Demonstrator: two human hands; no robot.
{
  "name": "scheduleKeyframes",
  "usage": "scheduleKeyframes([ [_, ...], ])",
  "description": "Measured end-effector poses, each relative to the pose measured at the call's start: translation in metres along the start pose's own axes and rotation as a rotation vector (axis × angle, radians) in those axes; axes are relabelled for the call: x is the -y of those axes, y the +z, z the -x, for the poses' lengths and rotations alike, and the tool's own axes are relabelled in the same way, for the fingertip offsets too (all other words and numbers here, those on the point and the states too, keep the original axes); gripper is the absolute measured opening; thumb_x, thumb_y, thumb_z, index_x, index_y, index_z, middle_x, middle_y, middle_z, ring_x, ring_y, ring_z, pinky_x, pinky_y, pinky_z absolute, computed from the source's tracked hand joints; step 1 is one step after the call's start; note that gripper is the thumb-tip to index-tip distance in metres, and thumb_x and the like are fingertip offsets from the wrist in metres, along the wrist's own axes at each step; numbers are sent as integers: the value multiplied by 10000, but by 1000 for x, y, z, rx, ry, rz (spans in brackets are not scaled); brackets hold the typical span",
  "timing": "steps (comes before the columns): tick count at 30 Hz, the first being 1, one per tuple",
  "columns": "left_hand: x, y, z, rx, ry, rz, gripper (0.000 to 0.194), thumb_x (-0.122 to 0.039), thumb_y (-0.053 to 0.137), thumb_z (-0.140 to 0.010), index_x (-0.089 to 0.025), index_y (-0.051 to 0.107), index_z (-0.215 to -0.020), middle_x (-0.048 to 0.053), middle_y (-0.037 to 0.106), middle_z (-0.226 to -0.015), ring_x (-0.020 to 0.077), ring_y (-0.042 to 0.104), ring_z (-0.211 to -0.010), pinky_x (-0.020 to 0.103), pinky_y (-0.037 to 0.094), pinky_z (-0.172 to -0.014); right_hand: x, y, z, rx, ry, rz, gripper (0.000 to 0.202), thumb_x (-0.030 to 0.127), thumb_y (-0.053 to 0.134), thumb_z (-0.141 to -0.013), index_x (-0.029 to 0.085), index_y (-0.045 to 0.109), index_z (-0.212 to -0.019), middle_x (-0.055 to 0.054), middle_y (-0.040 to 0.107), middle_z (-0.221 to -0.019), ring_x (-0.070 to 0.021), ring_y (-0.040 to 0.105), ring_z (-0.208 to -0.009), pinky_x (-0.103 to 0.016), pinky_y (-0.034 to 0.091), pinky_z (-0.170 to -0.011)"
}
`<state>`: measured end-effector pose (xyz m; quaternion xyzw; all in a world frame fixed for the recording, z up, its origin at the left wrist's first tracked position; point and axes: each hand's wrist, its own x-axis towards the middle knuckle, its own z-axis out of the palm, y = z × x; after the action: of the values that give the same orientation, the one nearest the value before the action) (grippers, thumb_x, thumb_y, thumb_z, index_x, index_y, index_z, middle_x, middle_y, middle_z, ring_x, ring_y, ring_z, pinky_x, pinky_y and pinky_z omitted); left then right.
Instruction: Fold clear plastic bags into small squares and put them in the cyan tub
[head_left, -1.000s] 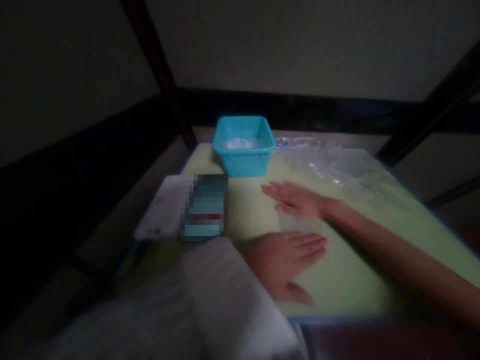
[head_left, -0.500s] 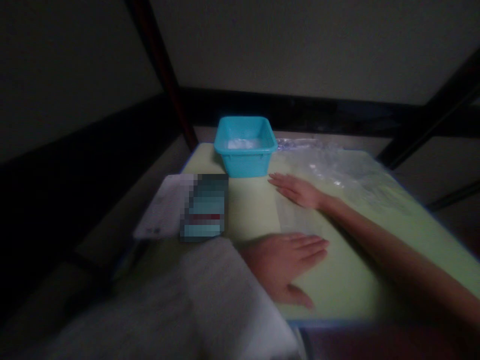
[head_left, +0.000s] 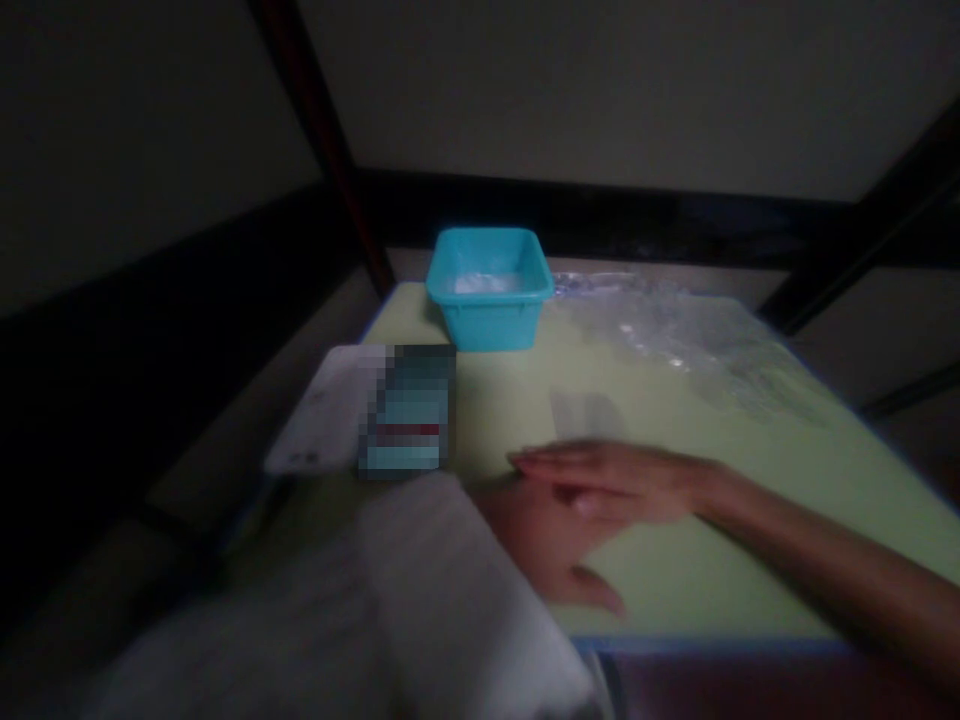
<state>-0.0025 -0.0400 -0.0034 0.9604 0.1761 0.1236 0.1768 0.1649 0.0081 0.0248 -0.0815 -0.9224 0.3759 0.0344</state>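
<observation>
My left hand (head_left: pixel 536 540), coming out of a light sleeve (head_left: pixel 465 590), lies flat on the yellow-green tabletop (head_left: pixel 720 570) with its thumb apart. Across its fingers rests my right hand (head_left: pixel 622 480), stretched out flat and pointing left, so most of the left fingers are hidden. Neither hand grips anything. Just beyond them a small translucent sheet (head_left: pixel 589 412), apparently thin plastic, lies on the table, its near part covered by the right hand.
A turquoise plastic basin (head_left: pixel 495 325) with something whitish inside stands at the back. Crumpled clear plastic (head_left: pixel 675 330) spreads over the right rear. At the left lie a white flat object (head_left: pixel 322 415) and a blurred-out dark rectangle (head_left: pixel 412 410).
My right hand has moved back toward me from near the basin and now lies over my left fingers. My left hand has stayed in place.
</observation>
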Motion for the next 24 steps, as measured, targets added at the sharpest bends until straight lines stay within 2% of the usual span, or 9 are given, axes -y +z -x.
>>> scheduleKeyframes([
  [4,2,-1,-2,2,28,-4,744,-568,533,-804,-67,416,-1341,192,469,-1374,309,412,-1295,402,270,-1099,-17,-3,-7,-18,-27,136,601,490,242,-974,148,230,-1467,-83,299,-1503,-145,207,-1397,-337,173,-1154],
  [8,2,-1,-3,67,20,13,820,-565,496,-824,-40,282,-1415,207,388,-1429,306,365,-1328,411,254,-1101,-33,-4,-10,-65,-31,259,603,496,260,-970,157,228,-1468,-79,277,-1511,-148,170,-1406,-357,163,-1155],
  [12,0,-3,-3,104,5,50,824,-549,501,-827,-55,240,-1432,185,253,-1499,288,253,-1387,417,233,-1113,-44,-8,-13,-81,-20,357,597,479,288,-971,162,209,-1471,-80,268,-1513,-157,155,-1409,-379,164,-1150],
  [15,0,-5,-4,99,22,69,812,-539,490,-839,-27,254,-1423,191,200,-1512,292,232,-1394,406,225,-1122,-49,-10,-15,-100,-7,423,588,447,316,-971,165,201,-1474,-79,264,-1514,-161,155,-1409,-381,172,-1145],
  [24,1,-5,-1,76,35,92,805,-562,453,-854,-39,246,-1431,164,202,-1517,260,176,-1412,350,171,-1146,-49,-11,-16,-117,27,502,614,461,380,-946,185,219,-1470,-64,288,-1506,-178,158,-1410,-395,170,-1145],
])
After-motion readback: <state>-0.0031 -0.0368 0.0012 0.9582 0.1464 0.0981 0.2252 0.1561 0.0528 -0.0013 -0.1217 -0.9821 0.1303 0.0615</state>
